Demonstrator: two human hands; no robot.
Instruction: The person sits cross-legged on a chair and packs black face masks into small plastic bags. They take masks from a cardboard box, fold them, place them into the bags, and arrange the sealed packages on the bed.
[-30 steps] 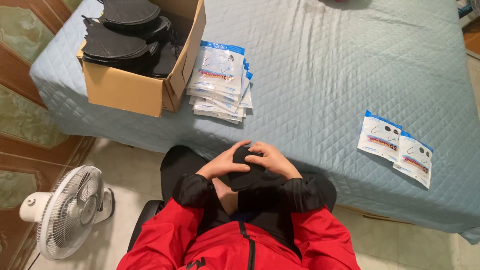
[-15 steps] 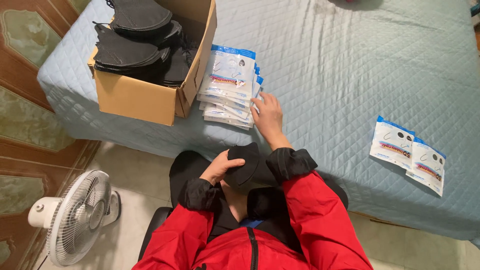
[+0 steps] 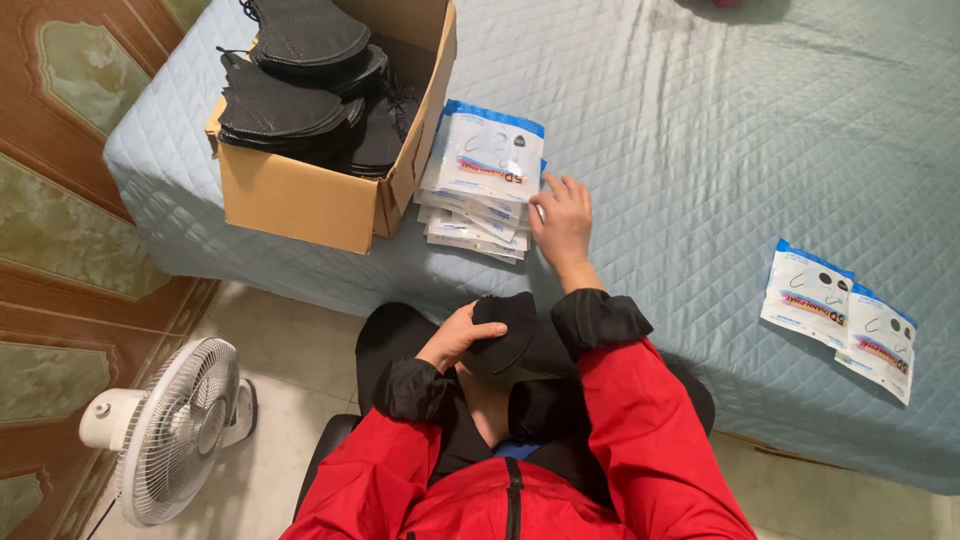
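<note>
My left hand (image 3: 458, 337) grips a black folded face mask (image 3: 506, 339) in my lap. My right hand (image 3: 562, 222) reaches forward onto the bed and touches the right edge of a stack of white and blue flat pouches (image 3: 482, 180), fingers spread on the packets. The stack lies beside an open cardboard box (image 3: 318, 198) filled with several black masks (image 3: 290, 100). I wear a red jacket with black cuffs.
Two more white and blue pouches (image 3: 838, 315) lie on the light blue quilted bed cover (image 3: 700, 130) at the right. A white floor fan (image 3: 170, 430) stands on the tiled floor at lower left, beside a wooden panelled wall (image 3: 60, 250).
My right hand left the black mask in my lap and reached forward to the stack of pouches. My left hand keeps holding the mask.
</note>
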